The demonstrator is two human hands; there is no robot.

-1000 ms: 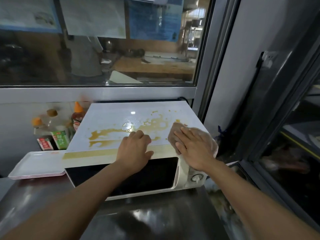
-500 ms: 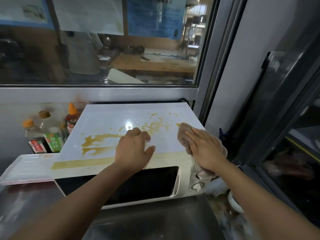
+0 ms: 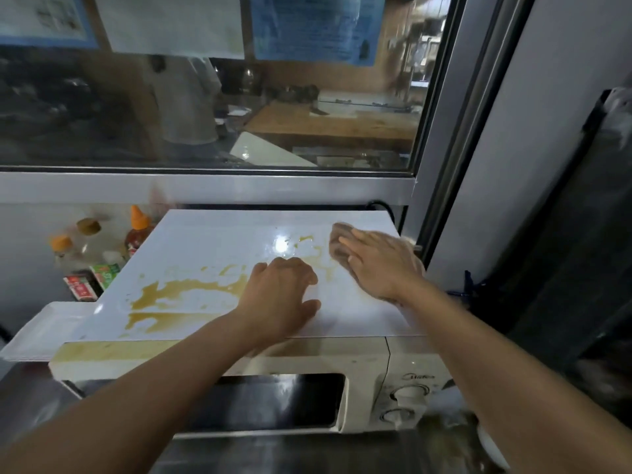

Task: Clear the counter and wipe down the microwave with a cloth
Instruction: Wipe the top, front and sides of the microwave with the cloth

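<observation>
- Pressing flat on a brownish cloth (image 3: 338, 246), the right hand (image 3: 379, 265) has its fingers straight and laid together, pointing away from the person and a little to the left; the cloth shows only past the fingertips, bunched and soft-looking.
- The left hand (image 3: 278, 295) rests on the microwave (image 3: 362, 381) top, just left of the right hand and nearer the person, fingers loosely curled with knuckles raised and thumb spread to the right; it holds nothing.
- The microwave is a box whose long axis runs left to right beneath both hands; its door and knobs face the person.
- Its top is a smooth, glossy white panel with a bright glare spot between the hands' fingertips; the front is a duller cream with a dark, reflective window below the left wrist and two round knobs below the right forearm.
- A thin, amber-brown spill (image 3: 184, 295) spreads in ragged streaks to the left of the left hand, with fainter flecks between the two hands and a stain along the front lip.
- Further left of the left hand stand sauce bottles (image 3: 136, 230) with orange caps, blurred, and a white rectangular tray (image 3: 41, 331) partly tucked behind the microwave's corner.
- Under the forearms lies a shiny metal counter (image 3: 290, 453).
</observation>
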